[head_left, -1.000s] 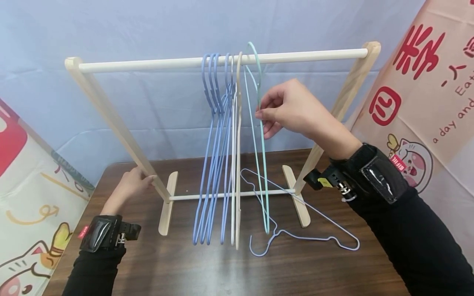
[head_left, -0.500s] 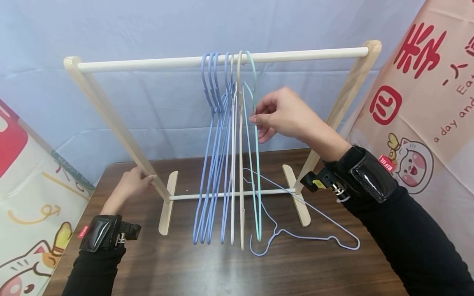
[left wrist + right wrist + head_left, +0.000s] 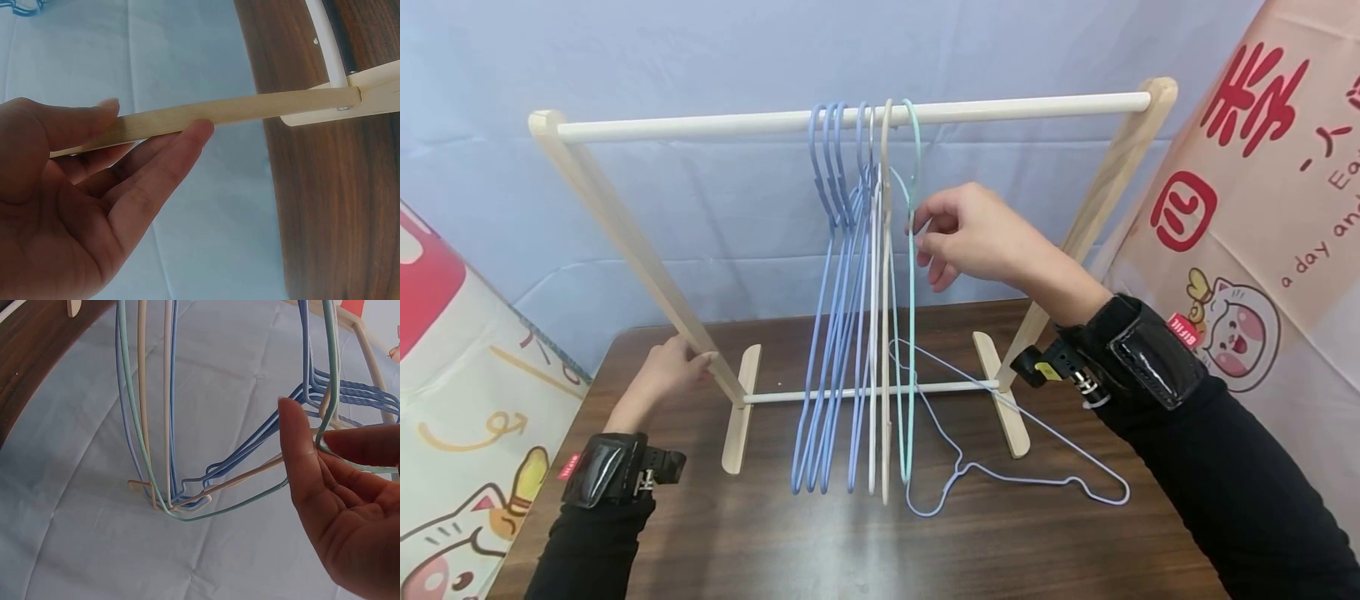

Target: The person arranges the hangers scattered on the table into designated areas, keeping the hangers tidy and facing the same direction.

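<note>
My left hand (image 3: 668, 367) holds the left post (image 3: 244, 107) of a wooden clothes rack, thumb on one side and fingers on the other. A mint green hanger (image 3: 912, 333) hangs by its hook from the white top bar (image 3: 1022, 108). My right hand (image 3: 973, 237) is beside its neck; the index fingertip touches the wire, while the thumb looks apart from it in the head view. Left of it hang a beige hanger (image 3: 886, 333), a white hanger (image 3: 873, 350) and several blue hangers (image 3: 820, 333), close together.
On the brown table (image 3: 737, 542) lies a loose periwinkle hanger (image 3: 1015, 482), its hook toward the front, partly under the rack's lower bar (image 3: 947, 387). Pale cloth (image 3: 700, 50) stands behind the rack. Printed panels (image 3: 1240, 208) flank both sides.
The mint hanger's hook has come down onto the bar, and the hanger has shifted left toward the beige one. My right hand moved left with it, then its thumb eased off. Left hand stays put.
</note>
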Tool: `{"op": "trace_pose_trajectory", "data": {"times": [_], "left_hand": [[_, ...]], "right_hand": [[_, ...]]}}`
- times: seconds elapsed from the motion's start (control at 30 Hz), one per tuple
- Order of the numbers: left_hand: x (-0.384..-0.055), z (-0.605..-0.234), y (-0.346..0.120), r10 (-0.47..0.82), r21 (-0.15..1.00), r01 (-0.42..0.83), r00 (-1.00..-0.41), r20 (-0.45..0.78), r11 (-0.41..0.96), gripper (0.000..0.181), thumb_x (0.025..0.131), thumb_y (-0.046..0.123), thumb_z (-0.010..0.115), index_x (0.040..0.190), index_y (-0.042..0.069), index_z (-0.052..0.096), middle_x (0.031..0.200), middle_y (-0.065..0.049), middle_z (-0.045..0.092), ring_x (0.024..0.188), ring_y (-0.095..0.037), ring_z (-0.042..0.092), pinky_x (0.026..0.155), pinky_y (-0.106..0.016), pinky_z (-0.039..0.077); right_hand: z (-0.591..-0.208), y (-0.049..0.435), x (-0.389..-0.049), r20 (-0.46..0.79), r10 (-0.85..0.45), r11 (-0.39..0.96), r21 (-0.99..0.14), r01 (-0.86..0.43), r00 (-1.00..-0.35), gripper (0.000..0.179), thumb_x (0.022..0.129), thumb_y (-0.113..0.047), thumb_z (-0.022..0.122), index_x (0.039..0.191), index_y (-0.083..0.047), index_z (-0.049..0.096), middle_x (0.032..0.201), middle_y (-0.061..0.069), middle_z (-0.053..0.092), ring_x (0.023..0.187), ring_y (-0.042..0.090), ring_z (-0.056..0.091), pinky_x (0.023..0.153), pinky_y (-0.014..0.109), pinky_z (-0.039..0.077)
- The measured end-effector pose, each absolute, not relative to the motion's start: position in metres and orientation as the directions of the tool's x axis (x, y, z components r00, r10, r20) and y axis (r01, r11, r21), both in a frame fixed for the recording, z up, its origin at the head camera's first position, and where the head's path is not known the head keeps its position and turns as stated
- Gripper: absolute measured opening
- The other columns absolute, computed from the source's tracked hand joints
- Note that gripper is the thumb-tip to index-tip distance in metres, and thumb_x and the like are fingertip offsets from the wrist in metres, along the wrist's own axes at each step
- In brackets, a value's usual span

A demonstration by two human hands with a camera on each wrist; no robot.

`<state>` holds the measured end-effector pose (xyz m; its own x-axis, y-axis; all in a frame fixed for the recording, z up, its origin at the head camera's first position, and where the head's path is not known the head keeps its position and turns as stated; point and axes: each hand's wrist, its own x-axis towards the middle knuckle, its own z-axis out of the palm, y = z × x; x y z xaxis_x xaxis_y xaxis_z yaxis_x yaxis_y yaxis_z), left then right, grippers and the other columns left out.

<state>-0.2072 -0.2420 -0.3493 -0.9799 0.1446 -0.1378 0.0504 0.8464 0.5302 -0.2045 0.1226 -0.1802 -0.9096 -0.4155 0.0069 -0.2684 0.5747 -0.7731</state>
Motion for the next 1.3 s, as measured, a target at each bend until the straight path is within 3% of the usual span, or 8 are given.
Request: {"op": "trace_pose_trajectory", "data": {"times": [0.57, 1.3], "left_hand": [[-0.208, -0.350, -0.242, 0.151, 0.532, 0.066, -0.982, -0.117, 0.844, 0.037, 0.095, 0.019, 0.047, 0.106, -0.015, 0.056, 0.084, -0.022, 0.065, 0.076, -0.033, 0.064, 0.060, -0.038, 0.047], [-0.207, -0.351, -0.243, 0.149, 0.542, 0.058, -0.981, -0.124, 0.838, 0.037, 0.095, 0.019, 0.047, 0.108, -0.015, 0.054, 0.087, -0.024, 0.065, 0.076, -0.032, 0.065, 0.065, -0.042, 0.048]], "right_hand": [[-0.185, 0.122, -0.204, 0.112, -0.357, 0.729, -0.586, -0.352, -0.927, 0.013, 0.086, -0.001, 0.049, 0.096, 0.002, 0.056, 0.072, 0.011, 0.065, 0.054, 0.019, 0.064, 0.058, 0.031, 0.052], [-0.210, 0.139, -0.199, 0.100, -0.409, 0.740, -0.545, -0.394, -0.907, 0.007, 0.087, -0.007, 0.059, 0.084, -0.001, 0.058, 0.063, 0.007, 0.061, 0.051, 0.016, 0.059, 0.051, 0.028, 0.049]]}}
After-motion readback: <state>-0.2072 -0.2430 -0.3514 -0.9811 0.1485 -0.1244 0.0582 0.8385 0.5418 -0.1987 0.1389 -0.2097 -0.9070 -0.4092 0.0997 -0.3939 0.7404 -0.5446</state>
